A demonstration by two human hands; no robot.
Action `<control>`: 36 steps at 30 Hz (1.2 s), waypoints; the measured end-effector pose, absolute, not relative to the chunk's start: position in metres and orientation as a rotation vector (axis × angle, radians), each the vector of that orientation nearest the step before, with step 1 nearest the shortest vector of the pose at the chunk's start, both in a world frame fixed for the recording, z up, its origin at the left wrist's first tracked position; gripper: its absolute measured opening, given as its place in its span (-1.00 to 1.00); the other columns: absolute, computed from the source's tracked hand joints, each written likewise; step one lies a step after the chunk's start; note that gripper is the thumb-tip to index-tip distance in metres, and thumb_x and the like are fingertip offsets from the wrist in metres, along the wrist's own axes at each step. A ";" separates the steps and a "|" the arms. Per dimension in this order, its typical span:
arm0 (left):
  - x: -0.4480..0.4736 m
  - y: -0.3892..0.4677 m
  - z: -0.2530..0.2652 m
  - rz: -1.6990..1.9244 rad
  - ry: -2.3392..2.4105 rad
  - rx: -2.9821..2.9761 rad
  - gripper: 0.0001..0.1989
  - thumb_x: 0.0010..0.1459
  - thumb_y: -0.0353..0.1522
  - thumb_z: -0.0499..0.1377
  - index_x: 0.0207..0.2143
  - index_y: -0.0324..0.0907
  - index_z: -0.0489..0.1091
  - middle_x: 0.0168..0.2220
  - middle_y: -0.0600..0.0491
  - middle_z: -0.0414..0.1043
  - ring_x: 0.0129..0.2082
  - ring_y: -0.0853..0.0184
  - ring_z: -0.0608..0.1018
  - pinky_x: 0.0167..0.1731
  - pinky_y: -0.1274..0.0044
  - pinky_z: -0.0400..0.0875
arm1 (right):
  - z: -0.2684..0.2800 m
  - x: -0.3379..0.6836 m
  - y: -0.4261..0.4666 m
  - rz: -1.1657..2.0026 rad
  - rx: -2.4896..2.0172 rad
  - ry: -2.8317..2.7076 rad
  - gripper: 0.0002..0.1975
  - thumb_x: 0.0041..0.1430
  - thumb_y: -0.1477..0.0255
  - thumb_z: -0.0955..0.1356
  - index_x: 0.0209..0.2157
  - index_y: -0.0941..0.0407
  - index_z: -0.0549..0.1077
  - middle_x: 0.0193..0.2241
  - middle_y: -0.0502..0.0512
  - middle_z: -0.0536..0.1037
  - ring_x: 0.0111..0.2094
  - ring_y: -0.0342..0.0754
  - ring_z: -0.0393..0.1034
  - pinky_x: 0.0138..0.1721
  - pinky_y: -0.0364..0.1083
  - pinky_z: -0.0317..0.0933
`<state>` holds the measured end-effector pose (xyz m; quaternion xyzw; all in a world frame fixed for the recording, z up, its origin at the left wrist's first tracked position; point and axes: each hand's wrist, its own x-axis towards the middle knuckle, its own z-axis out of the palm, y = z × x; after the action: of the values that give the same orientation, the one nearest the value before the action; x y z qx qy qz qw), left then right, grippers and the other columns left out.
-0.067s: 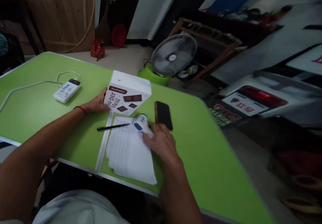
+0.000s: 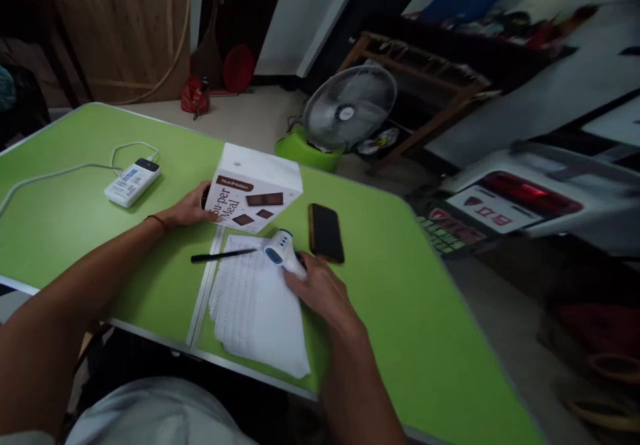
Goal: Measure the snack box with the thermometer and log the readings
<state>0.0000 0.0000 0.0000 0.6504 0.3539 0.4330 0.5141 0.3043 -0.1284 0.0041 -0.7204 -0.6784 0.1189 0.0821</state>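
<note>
A white box (image 2: 257,200) printed "Super Meal" sits at the far side of the green table (image 2: 400,312). My left hand (image 2: 190,206) grips its left side, with some fingers hidden behind it. My right hand (image 2: 323,285) has thumb and fingers closed around the handle of a white and blue infrared thermometer (image 2: 283,250). The thermometer is over the upper end of a stack of white papers (image 2: 260,312), its small screen facing up. A black pen (image 2: 223,256) lies across the papers' upper left edge.
A dark phone (image 2: 326,232) lies just beyond my right hand. At the left, a white power bank (image 2: 133,182) has a white cable attached. Past the table stand a fan (image 2: 347,112) and a white scooter (image 2: 510,192) with a red tail light.
My right hand's fingers sit closer around the thermometer's handle, which shows more clearly. The rest of the scene shifts slightly with the camera.
</note>
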 end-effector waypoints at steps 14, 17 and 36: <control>0.032 -0.019 0.002 1.016 1.267 1.538 -0.20 0.00 0.07 0.35 0.12 -0.25 0.28 0.10 -0.25 0.44 0.06 -0.06 0.50 0.06 0.06 0.41 | 0.040 0.255 -0.147 0.980 -1.191 -0.873 -0.58 -0.03 0.17 0.44 -0.15 0.10 0.51 -0.45 0.01 0.49 -0.43 -0.06 0.34 -0.33 -0.03 0.25; 0.031 -0.018 0.007 1.018 1.180 1.584 -0.20 0.06 0.07 0.30 0.20 -0.21 0.24 0.14 -0.20 0.44 0.08 -0.04 0.51 0.08 0.10 0.42 | 0.042 0.234 -0.142 1.139 -1.140 -0.838 -0.58 -0.03 0.17 0.45 -0.15 0.09 0.53 -0.47 0.00 0.47 -0.46 -0.08 0.30 -0.40 -0.05 0.22; 0.025 -0.020 0.012 1.006 0.899 1.545 -0.32 0.17 -0.06 0.26 0.23 -0.21 0.23 0.15 -0.17 0.44 0.08 0.04 0.53 0.09 0.18 0.47 | -0.015 0.218 -0.135 1.472 -1.143 -0.781 -0.55 0.05 0.02 0.45 -0.20 0.10 0.54 -0.42 0.05 0.53 -0.44 -0.07 0.34 -0.36 -0.05 0.26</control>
<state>0.0251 -0.0202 0.0116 0.6441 0.3749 0.4193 0.5184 0.2175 -0.1351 -0.0149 -0.4790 -0.3274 0.6169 0.5317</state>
